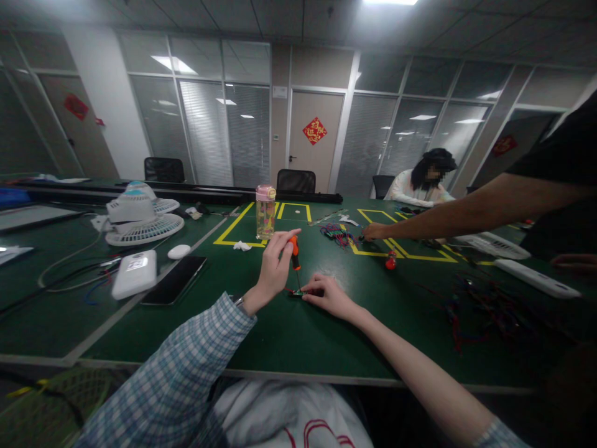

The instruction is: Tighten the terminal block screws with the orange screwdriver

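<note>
My left hand (276, 264) is closed around the orange and black handle of a screwdriver (295, 254), which stands nearly upright. Its thin shaft points down to a small green circuit board (296, 294) lying on the green tabletop, and the tip seems to meet it. With thumb and fingers, my right hand (329, 295) pinches the right end of that board and rests on the table. Short red wires show at the board's left side. Fine details of the board are too small to make out.
A clear bottle with a pink lid (265, 211) stands ahead. Left are a tablet (175, 281), a white box (135, 274) and a white fan (142, 218). Bundled wires (338, 234) lie ahead right, where another person's arm (448, 214) reaches in; a red-handled screwdriver (390, 260) is nearer.
</note>
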{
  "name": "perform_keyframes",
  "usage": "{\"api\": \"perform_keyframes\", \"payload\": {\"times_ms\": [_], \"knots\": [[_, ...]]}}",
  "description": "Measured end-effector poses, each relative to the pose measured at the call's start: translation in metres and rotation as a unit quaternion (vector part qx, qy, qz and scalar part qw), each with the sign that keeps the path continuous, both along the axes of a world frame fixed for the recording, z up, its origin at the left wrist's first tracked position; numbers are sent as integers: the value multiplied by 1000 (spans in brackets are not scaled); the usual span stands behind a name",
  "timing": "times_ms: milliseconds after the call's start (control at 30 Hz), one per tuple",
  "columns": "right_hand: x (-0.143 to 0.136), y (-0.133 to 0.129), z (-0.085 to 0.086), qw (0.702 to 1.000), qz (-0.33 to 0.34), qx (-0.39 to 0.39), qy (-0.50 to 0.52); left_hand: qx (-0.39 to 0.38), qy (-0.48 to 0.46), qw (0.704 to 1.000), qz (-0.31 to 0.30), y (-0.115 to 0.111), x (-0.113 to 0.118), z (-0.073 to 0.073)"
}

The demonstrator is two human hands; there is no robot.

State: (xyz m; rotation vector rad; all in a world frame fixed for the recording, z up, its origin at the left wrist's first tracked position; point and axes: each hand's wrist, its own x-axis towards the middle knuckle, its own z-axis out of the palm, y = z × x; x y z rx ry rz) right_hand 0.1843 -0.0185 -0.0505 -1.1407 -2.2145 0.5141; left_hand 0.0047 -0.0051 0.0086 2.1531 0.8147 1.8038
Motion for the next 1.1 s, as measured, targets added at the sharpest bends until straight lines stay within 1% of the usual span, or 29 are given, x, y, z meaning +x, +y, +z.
{"api": "perform_keyframes", "payload": {"times_ms": [133, 300, 467, 667, 900, 1100], "knots": [[0, 0, 0, 1000, 0, 1, -1, -11, 0, 1000, 12, 1, 1, 1], [0, 0, 0, 1000, -1, 2, -3, 9, 0, 1000, 19, 1, 1, 0], [0, 0, -1, 1000, -2, 4, -1, 13, 3, 1000, 5, -1, -1, 0], [-1, 0, 0, 1000, -4, -1, 0, -3, -2, 1000, -6, 0, -1, 1], [-1, -1, 2, 1000, -5, 1, -2, 14, -9, 1000, 25, 0, 1, 1], [0, -1, 2, 1000, -4, 2, -5, 4, 4, 1000, -1, -2, -1, 2]]}}
